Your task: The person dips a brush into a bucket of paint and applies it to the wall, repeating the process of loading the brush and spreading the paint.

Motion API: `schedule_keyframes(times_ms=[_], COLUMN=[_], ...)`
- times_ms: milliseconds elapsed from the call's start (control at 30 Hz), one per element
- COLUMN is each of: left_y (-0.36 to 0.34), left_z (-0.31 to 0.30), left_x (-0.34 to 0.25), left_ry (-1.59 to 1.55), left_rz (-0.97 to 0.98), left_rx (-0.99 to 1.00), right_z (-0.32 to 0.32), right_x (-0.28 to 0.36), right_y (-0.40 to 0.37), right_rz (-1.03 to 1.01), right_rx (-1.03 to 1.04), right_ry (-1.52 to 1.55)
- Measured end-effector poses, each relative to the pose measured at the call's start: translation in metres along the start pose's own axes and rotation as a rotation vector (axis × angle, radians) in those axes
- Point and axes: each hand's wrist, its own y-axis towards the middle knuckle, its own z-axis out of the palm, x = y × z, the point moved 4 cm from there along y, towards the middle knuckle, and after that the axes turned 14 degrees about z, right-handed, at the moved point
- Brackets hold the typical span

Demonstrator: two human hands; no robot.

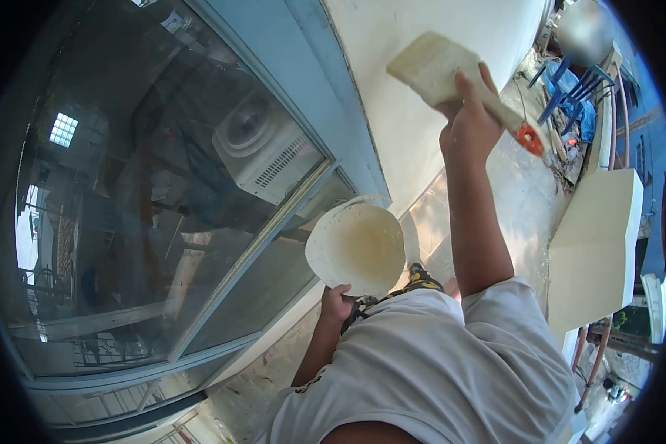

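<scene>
A wide paintbrush (pixel 431 68), its head coated in pale cream, is raised in front of the cream wall (pixel 414 148). My right hand (pixel 472 126) is closed around the brush, and the orange end of its handle sticks out at the right. Lower down, my left hand (pixel 337 302) grips the near rim of a white bucket (pixel 355 248). The bucket is tilted so that its inside shows, smeared with pale cream paint. Its thin handle lies along the far side, and most of my left fingers are hidden.
A large window (pixel 148 222) in a light blue frame (pixel 303 66) stands close on the left, with a white appliance (pixel 263 148) behind the glass. On the right runs a cream ledge (pixel 596 248). Blue chairs (pixel 577 92) and clutter stand farther off at upper right.
</scene>
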Motion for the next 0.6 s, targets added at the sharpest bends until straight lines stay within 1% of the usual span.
schedule_keyframes(times_ms=[67, 133, 167, 233, 267, 333, 400, 433, 467, 533, 600], left_y=[0.004, 0.006, 0.007, 0.008, 0.006, 0.004, 0.007, 0.009, 0.009, 0.013, 0.01], left_z=[0.001, 0.002, 0.005, 0.018, 0.022, 0.031, 0.038, 0.039, 0.043, 0.053, 0.07], left_x=[0.003, 0.007, 0.008, 0.009, 0.009, 0.011, 0.013, 0.017, 0.02, 0.025, 0.026], left_ry=[-0.022, -0.01, 0.001, 0.058, 0.104, 0.085, 0.064, 0.071, 0.064, 0.075, 0.085], left_rz=[0.015, 0.003, -0.01, -0.023, -0.027, -0.028, -0.014, -0.017, -0.025, -0.022, -0.019], left_rx=[0.043, 0.037, 0.039, 0.047, 0.044, 0.033, 0.067, 0.082, 0.076, 0.061, 0.043], right_z=[-0.025, -0.019, -0.006, 0.037, 0.052, 0.064, 0.046, 0.032, 0.011, -0.032, -0.074], right_x=[-0.03, -0.058, -0.061, -0.027, -0.003, 0.033, 0.052, 0.058, 0.058, 0.049, 0.037], right_y=[-0.003, 0.009, 0.019, 0.014, 0.009, 0.01, 0.015, 0.014, 0.016, 0.019, 0.019], right_rz=[0.139, 0.164, 0.091, 0.066, 0.076, 0.046, -0.033, -0.054, -0.096, -0.081, 0.006], right_rx=[-0.086, -0.064, 0.021, 0.05, 0.086, 0.199, 0.236, 0.207, 0.232, 0.139, 0.106], right_ry=[-0.101, -0.058, -0.049, -0.108, -0.024, 0.124, 0.042, 0.007, -0.04, -0.06, -0.184])
